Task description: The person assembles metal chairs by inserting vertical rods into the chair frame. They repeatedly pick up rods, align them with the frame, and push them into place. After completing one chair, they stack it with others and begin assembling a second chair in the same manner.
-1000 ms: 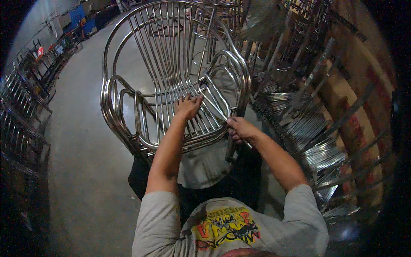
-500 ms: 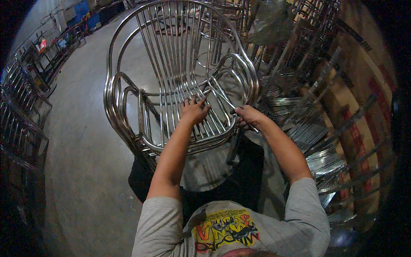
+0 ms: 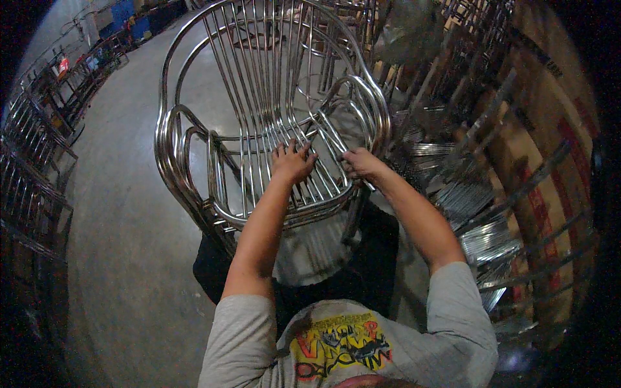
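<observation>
A shiny tubular metal armchair frame (image 3: 167, 145) stands in front of me, its tall rounded back at the far side. Long thin bars run down the back and forward across the seat. My left hand (image 3: 294, 163) lies on the middle seat bars with its fingers spread. At the right side of the seat, my right hand (image 3: 363, 164) is closed around a slim metal rod (image 3: 331, 134). The rod slants from beneath the right armrest toward me, its near end just showing past my fingers. Whether it touches the seat frame under my hand, I cannot tell.
Bundles of metal rods (image 3: 462, 197) lie to the right, beside brown cardboard sheets (image 3: 540, 187) and slanting metal bars. More metal frames stand along the left (image 3: 29, 174) and at the back right. Grey concrete floor (image 3: 123, 213) stretches on the left.
My right hand has moved a little up and left, carrying the rod inward over the seat. My left hand stays on the bars. The chair has shifted very slightly left.
</observation>
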A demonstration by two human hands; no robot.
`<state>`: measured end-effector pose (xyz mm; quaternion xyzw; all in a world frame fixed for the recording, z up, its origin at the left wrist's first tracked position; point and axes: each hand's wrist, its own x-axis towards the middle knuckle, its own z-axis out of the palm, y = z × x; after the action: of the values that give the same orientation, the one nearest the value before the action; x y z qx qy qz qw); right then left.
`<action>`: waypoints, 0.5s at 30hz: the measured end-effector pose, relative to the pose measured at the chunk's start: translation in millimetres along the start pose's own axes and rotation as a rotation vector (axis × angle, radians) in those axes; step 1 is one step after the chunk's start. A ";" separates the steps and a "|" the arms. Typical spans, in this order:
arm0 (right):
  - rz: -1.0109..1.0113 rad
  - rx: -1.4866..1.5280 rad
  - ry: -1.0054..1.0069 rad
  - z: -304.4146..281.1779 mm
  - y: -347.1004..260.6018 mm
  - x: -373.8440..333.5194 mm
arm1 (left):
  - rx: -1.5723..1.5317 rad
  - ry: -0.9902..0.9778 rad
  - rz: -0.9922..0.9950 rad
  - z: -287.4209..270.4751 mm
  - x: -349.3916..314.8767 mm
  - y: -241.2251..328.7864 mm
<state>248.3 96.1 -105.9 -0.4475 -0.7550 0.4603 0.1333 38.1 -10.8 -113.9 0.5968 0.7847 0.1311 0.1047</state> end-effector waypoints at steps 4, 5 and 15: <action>-0.100 -0.191 0.092 36.6 -16.3 18.4 | 0.041 0.030 0.024 1.3 -0.6 -0.1; -0.128 -0.274 0.111 42.3 -20.0 20.9 | 0.051 0.034 0.035 2.2 0.0 -0.3; -0.220 -0.804 0.031 48.1 -33.1 36.4 | 0.040 0.019 0.028 4.1 2.3 -2.4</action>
<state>179.9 91.7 -112.6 -0.3875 -0.9159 0.1049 0.0078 36.6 -8.8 -118.5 0.6085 0.7796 0.1225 0.0836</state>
